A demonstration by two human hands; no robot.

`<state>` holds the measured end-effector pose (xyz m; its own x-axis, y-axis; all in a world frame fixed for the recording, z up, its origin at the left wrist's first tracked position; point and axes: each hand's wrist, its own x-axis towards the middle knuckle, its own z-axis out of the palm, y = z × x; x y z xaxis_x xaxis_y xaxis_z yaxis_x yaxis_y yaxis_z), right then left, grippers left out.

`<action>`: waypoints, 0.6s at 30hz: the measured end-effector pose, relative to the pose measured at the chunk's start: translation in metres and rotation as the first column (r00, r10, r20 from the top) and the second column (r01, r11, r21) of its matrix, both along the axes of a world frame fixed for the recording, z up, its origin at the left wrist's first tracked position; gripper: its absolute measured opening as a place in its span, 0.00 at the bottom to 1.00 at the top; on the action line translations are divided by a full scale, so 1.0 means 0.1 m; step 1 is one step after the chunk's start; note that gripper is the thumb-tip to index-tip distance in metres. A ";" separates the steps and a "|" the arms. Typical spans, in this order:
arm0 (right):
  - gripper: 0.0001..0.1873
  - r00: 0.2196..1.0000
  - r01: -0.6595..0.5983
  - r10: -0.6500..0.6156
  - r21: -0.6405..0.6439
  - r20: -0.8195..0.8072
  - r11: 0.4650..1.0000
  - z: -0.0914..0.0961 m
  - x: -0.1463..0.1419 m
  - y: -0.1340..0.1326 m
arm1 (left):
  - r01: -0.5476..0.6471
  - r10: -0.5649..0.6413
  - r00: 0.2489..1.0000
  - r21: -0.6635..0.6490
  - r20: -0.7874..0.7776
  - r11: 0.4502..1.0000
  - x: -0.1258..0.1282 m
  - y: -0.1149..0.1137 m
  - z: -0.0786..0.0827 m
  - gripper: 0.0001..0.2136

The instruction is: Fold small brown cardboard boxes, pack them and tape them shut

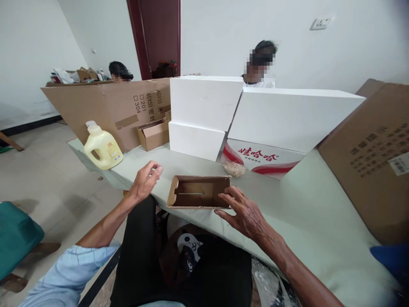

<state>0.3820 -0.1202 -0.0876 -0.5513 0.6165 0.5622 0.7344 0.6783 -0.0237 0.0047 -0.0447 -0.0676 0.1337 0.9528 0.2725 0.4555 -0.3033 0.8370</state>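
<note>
Brown cardboard makes up the open box (198, 186), which lies lengthwise at the near edge of the table (297, 221), its open side up, presumably so that both hands can get at its inside. The right hand (243, 209) is at the box's right end, fingers over the opening and thumb by the near wall, perhaps to steady it; whether it grips or only touches, I cannot tell. The left hand (143, 181) hangs beyond the box's left end with fingers loosely curled; nothing shows in it, though its inner side is hidden.

Along the far edge, white boxes (206, 102) and a red-and-white carton (265, 157) form a wall, partly hiding a person (260, 83) behind. A plastic bundle (234, 168) sits against that carton. Toward the left edge are a yellow jug (104, 147) and a small carton (156, 134); a large carton (367, 157) blocks the right edge.
</note>
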 end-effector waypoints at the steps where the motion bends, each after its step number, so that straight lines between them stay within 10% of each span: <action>1: 0.14 1.000 -0.003 0.004 0.016 -0.020 1.000 -0.03 -0.01 -0.03 | 0.003 0.006 0.999 -0.184 0.051 0.983 -0.03 0.10 -0.07 0.32; 4: 0.12 0.999 -0.007 0.009 0.069 -0.039 0.998 -0.13 -0.09 -0.14 | 0.175 -0.092 0.983 -0.639 0.160 0.749 -0.08 0.37 -0.30 0.44; 7: 0.08 0.999 -0.024 0.029 0.120 -0.041 0.992 -0.25 -0.14 -0.25 | 0.272 -0.153 0.962 -0.766 0.226 0.582 -0.03 0.49 -0.51 0.47; 13: 0.02 0.999 -0.035 0.042 0.221 -0.028 0.975 -0.49 -0.10 -0.45 | 0.405 -0.208 0.913 -0.725 0.350 0.557 0.12 0.36 -0.74 0.43; 18: 0.10 0.998 0.026 -0.007 0.306 -0.062 0.952 -0.64 -0.09 -0.43 | 0.430 -0.143 0.857 -0.531 0.496 0.730 0.18 0.33 -0.75 0.35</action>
<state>0.3734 -0.1632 -0.1516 -0.5021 0.4182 0.7569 0.7491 0.6476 0.1391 0.0231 -0.0114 -0.1427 0.4460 0.8586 -0.2527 0.0205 0.2725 0.9620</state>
